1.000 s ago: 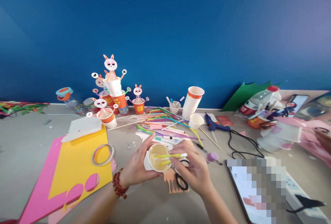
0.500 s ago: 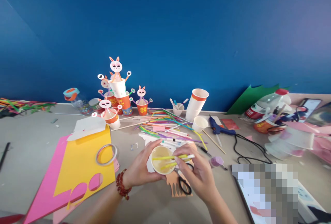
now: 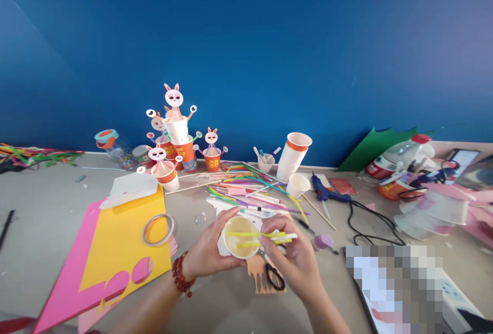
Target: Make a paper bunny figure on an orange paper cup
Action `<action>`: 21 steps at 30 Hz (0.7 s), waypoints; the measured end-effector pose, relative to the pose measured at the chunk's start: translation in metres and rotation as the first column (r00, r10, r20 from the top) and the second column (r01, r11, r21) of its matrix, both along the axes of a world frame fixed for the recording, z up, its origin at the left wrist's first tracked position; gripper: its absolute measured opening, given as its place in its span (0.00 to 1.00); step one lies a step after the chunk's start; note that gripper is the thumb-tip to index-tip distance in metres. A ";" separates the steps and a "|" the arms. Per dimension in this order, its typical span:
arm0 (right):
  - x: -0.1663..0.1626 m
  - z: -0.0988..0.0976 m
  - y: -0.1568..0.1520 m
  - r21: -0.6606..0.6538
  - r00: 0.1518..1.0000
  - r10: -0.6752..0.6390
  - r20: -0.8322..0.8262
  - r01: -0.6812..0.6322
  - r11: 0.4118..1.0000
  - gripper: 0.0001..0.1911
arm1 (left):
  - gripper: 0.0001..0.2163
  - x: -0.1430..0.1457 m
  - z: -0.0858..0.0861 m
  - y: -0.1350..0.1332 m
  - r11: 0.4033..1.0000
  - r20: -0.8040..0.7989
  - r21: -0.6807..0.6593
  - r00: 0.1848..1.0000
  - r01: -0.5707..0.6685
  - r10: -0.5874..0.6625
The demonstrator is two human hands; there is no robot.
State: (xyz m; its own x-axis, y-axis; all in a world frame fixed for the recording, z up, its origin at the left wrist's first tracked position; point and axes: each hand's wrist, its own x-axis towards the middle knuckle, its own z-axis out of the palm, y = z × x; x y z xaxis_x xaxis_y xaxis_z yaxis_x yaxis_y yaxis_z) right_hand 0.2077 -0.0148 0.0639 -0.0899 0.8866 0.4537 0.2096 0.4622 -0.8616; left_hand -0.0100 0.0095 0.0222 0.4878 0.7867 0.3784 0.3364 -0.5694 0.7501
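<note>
My left hand (image 3: 210, 252), a red bead bracelet on its wrist, is wrapped round a white paper cup (image 3: 242, 237) held above the table with its mouth facing me. Two yellow straws (image 3: 254, 238) lie across the cup's mouth, one with a white end. My right hand (image 3: 295, 259) pinches those straws at the cup's right rim. Under my hands lie black-handled scissors (image 3: 274, 276) on an orange paper cut-out (image 3: 257, 275).
Yellow and pink foam sheets (image 3: 115, 249) with a tape ring (image 3: 157, 229) lie left. Bunny paper-cup figures (image 3: 175, 141), a heap of coloured straws (image 3: 246, 187), stacked cups (image 3: 291, 156), a blue glue gun (image 3: 325, 192) with black cord, and a bottle (image 3: 396, 156) stand behind. A blurred rectangle (image 3: 396, 282) lies right.
The straws have slid to the right across the cup's mouth, my right fingers moving with them. The view has shifted slightly; my left hand keeps its hold on the cup.
</note>
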 end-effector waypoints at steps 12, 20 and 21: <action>-0.003 0.000 -0.003 0.039 0.998 -0.030 0.053 0.028 0.999 0.03 | 0.44 0.000 -0.002 -0.001 1.000 -0.011 0.022 1.000 -0.009 0.010; -0.003 0.002 -0.004 0.087 0.998 -0.035 0.059 0.030 0.996 0.05 | 0.42 0.002 -0.005 0.000 1.000 -0.003 -0.017 1.000 -0.025 0.025; -0.003 0.002 -0.005 0.094 0.997 -0.038 0.060 0.032 0.995 0.05 | 0.41 0.001 -0.006 0.001 1.000 0.000 -0.018 1.000 -0.024 0.024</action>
